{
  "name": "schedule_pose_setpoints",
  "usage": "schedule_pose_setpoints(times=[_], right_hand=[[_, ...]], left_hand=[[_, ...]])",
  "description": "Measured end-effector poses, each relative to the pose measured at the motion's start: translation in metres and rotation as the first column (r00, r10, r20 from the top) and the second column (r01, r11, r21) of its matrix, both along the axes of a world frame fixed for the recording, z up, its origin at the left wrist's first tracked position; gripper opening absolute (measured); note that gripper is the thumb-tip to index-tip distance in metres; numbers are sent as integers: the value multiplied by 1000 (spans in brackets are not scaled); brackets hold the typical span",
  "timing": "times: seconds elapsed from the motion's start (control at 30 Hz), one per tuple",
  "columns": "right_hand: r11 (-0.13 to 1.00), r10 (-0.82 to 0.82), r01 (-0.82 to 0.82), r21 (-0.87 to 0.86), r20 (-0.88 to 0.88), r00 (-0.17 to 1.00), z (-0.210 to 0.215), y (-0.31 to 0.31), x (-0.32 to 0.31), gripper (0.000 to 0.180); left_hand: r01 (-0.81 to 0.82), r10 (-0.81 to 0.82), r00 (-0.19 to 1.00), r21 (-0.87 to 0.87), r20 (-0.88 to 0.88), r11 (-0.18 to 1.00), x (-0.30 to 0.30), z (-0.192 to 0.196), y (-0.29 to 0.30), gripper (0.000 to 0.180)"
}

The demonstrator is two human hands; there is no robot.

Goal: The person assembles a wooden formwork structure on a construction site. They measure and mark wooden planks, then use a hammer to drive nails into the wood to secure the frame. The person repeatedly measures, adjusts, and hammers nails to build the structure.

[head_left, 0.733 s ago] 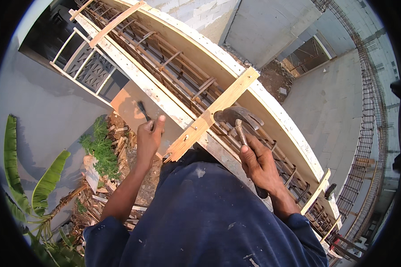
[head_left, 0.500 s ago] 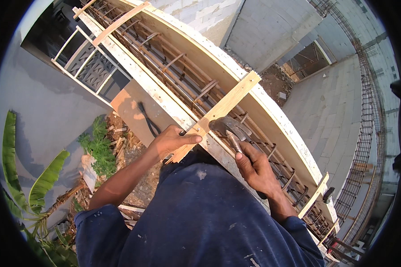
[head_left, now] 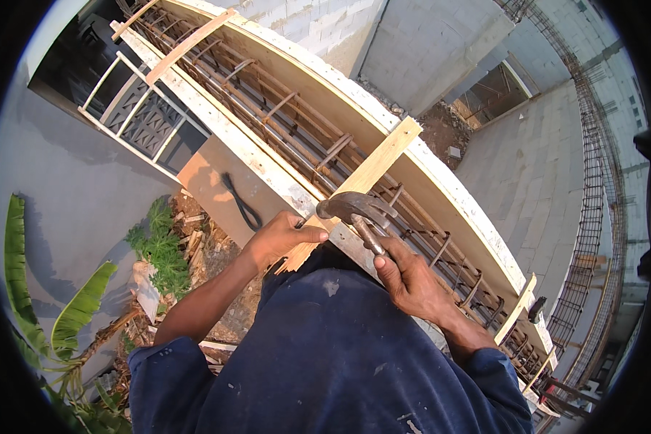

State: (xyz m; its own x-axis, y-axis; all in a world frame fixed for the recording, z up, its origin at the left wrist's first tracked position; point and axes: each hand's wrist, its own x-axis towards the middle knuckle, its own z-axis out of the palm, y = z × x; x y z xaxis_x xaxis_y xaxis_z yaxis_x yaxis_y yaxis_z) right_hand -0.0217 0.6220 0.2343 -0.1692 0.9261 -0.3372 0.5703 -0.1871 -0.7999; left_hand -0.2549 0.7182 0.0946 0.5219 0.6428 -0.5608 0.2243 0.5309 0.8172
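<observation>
A claw hammer (head_left: 354, 207) is in my right hand (head_left: 417, 286), its fingers wrapped round the handle. The hammer's head lies over a wooden strip (head_left: 380, 160), just beyond my left thumb; whether it touches the wood I cannot tell. That strip spans the top of a long timber form, and its splintered near end sticks out toward my body. My left hand (head_left: 278, 239) is closed on the strip near that end, thumb on top and fingers partly hidden. The face of the strip beneath the hammer head is covered from sight.
Steel reinforcing bars (head_left: 282, 105) run inside the form between its near board (head_left: 246, 145) and far board (head_left: 369, 101). Other wooden strips (head_left: 192, 45) cross it. A dark cord loop (head_left: 240, 202) lies on a brown panel. Plants (head_left: 159, 246) and rubble are below left.
The hammer head has moved left and slightly down, from beside the strip to over it near my left thumb. My left hand keeps its hold on the strip.
</observation>
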Motion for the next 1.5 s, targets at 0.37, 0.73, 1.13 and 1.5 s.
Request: schedule_pose_setpoints(times=[0.37, 0.73, 1.13, 1.5], right_hand=[[959, 11, -66, 275, 198, 980, 4, 0, -2, 45], [761, -46, 403, 508, -578, 815, 23, -19, -12, 34], [567, 32, 592, 573, -734, 679, 53, -32, -18, 47], [663, -260, 588, 464, -593, 762, 26, -41, -31, 48]], left_hand=[[66, -66, 994, -4, -84, 998, -2, 9, 3, 40], [68, -69, 996, -26, -50, 997, -3, 16, 2, 38], [60, -61, 994, 11, 87, 998, -7, 7, 3, 35], [50, -48, 974, -2, 223, 999, -6, -16, 3, 38]])
